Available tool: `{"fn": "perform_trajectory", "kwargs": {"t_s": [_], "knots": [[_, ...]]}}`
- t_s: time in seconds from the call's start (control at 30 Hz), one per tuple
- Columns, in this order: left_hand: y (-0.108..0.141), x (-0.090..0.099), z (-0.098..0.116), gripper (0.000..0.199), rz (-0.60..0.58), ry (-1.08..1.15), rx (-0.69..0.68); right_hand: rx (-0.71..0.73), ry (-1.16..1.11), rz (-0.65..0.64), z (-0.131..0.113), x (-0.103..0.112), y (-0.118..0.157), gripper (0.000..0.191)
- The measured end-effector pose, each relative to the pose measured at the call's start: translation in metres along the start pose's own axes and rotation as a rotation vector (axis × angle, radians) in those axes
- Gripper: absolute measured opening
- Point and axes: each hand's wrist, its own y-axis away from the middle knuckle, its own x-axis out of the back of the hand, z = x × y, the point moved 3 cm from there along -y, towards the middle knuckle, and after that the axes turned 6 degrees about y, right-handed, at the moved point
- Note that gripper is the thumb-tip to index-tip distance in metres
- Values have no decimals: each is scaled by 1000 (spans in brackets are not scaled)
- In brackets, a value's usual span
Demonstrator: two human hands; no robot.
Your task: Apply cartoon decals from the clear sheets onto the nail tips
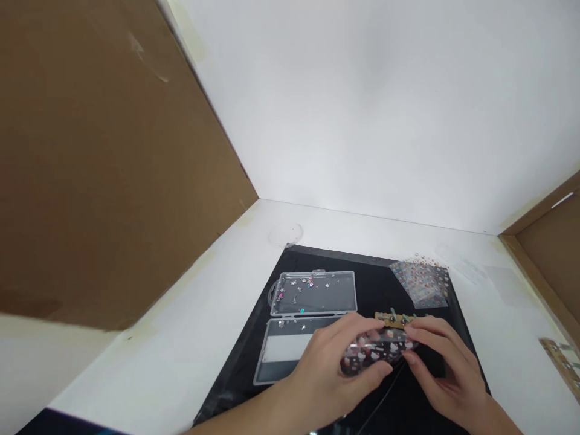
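Note:
My left hand (330, 362) wraps around a dark, sticker-covered flat object (371, 353), possibly a phone in a case. My right hand (439, 362) holds its other end with the fingertips. Just beyond the hands lies a tan strip (394, 320) with small teal and dark pieces on it. An open clear plastic box has a lid or half (312, 294) scattered with small pink, teal and silver gems. Its other half (283, 356) sits nearer, next to my left hand. A sheet of small stickers (421, 281) lies at the far right of the black mat (254, 393).
The black mat lies on a white surface (190, 302) inside a booth with a white back wall (362, 103). A brown cardboard wall (104, 151) rises at the left, and another (548, 254) at the right. A second tan strip (559, 365) lies at the right edge. A thin black cable (380, 402) runs across the mat below the hands.

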Motion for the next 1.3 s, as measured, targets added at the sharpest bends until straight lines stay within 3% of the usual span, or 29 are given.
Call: {"fn": "perform_trajectory", "kwargs": {"t_s": [0.17,0.27,0.43,0.63,0.77,0.93,1.0,1.13,1.3], "knots": [[5,-4,-7,47,-20,389,379,-66,-83,48,5,-3,3,54],[5,-7,-9,43,-25,493,454,-94,-125,51,5,-6,4,64],[1,-6,-8,35,-15,519,417,-103,-142,58,4,-7,5,64],[4,-6,-7,30,10,538,418,-74,-79,-2,2,-1,-1,33],[6,-11,-5,13,-40,618,386,-62,-46,-15,1,1,-6,27],[7,-15,-4,35,-25,704,347,-75,-82,-31,-2,-3,-8,22],[7,-15,-5,35,-4,734,329,-94,-115,-32,-2,-4,-8,21],[6,-14,-6,12,34,679,229,-146,-198,-52,-2,-6,-9,20],[2,-12,-2,28,88,439,-3,-267,-316,-68,-3,-10,-9,18]]}}
